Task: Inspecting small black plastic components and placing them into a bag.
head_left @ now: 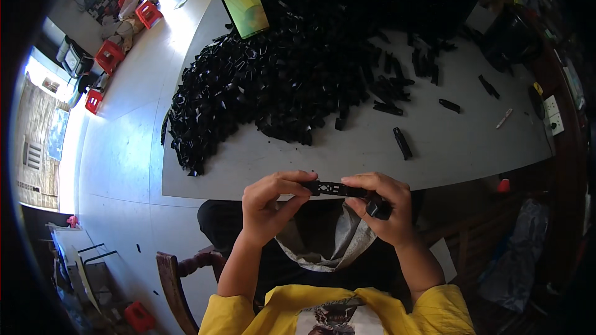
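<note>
Grey tabletop [434,149] is stretching ahead of a seated person whose left hand [268,205] and right hand [382,208] are pinching the two ends of a slim black plastic strip [338,188] just off the near edge. Beyond, a heap of black parts [279,80] is lying below a propped phone [243,5].

Pale concrete floor [118,149] is running out to the left of the fingers, daylight glaring across it from the upper left. Grey worktable [434,149] is lying just beyond the fingertips; red plastic stools [110,56] are standing far off, up and left. Wooden chair [177,279] is sitting below them.
</note>
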Available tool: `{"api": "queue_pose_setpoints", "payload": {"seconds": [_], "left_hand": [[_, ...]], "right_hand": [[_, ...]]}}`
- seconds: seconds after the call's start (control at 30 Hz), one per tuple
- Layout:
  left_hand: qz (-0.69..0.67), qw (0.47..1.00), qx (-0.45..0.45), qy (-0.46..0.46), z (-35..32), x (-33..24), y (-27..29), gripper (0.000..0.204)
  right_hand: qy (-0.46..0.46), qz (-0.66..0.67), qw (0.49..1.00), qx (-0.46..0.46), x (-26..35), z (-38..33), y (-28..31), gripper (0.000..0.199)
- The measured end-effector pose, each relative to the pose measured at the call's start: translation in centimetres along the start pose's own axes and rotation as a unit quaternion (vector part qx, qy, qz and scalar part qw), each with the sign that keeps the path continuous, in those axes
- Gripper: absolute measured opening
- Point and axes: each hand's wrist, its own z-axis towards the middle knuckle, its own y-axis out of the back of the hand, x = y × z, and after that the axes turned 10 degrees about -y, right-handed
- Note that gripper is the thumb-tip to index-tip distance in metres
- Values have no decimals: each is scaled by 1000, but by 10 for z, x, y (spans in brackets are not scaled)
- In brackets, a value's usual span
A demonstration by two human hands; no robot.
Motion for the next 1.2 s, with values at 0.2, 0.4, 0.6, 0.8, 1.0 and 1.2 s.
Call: {"api": "queue_pose_setpoints", "payload": {"seconds": [0.2, 0.4, 0.6, 0.8, 1.0, 1.2], "left_hand": [[5, 1000, 8, -5, 0, -3, -2, 17], [30, 999, 30, 7, -4, -9, -4, 6], [-323, 928, 7, 183, -17, -27, -32, 48], [-315, 936, -1, 156, -32, -27, -40, 47], [-363, 898, -68, 238, -49, -25, -60, 43], [-532, 821, -150, 145, -50, -13, -46, 56]], "right_hand": [[21, -24, 999, 17, 1, -1, 1, 29], [29, -127, 989, 71, 5, -5, 8, 31], [118, -123, 971, 167, -4, -29, -8, 33], [116, -50, 979, 163, -8, -39, -17, 32], [175, -84, 970, 145, 4, -51, -23, 27], [112, 6, 982, 150, -1, -41, -17, 29]]}}
